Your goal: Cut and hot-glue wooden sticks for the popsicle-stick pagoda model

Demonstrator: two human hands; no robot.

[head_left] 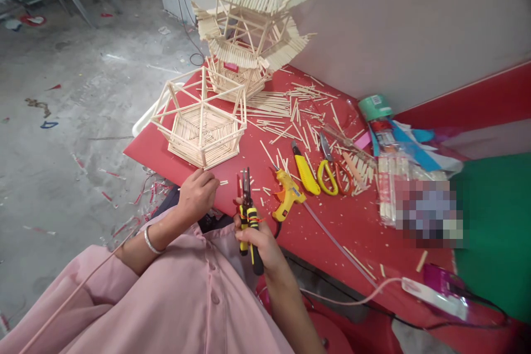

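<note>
The right hand (pixel 260 243) is clenched round the yellow-and-black handles of the pliers (pixel 248 199), which point up and away just left of the glue gun (pixel 287 193), nose over the edge of the table (pixel 352 221). The left hand (pixel 198 193), further left of the gun, has its fingertips bunched at that same edge beside a stick bit (pixel 224 182); I cannot tell whether they pinch anything. The main risk, as I judge it, is closeness: those fingertips sit near the pliers' nose, so a squeeze with a finger inside would nip it. A snipped offcut could also fly toward the face or drop off the edge into the lap. The gun lies right of the pliers with its nozzle toward them, and if it is hot, a wrist brushing it would burn. Its cord (pixel 332 238) trails right and toward the person, where an elbow could snag it. The hex frame (pixel 199 127), up and left of the gun, overhangs the edge, and a nudge might tip it off. The knife (pixel 306 176) lies just right of the gun, within reach of a stray hand.
</note>
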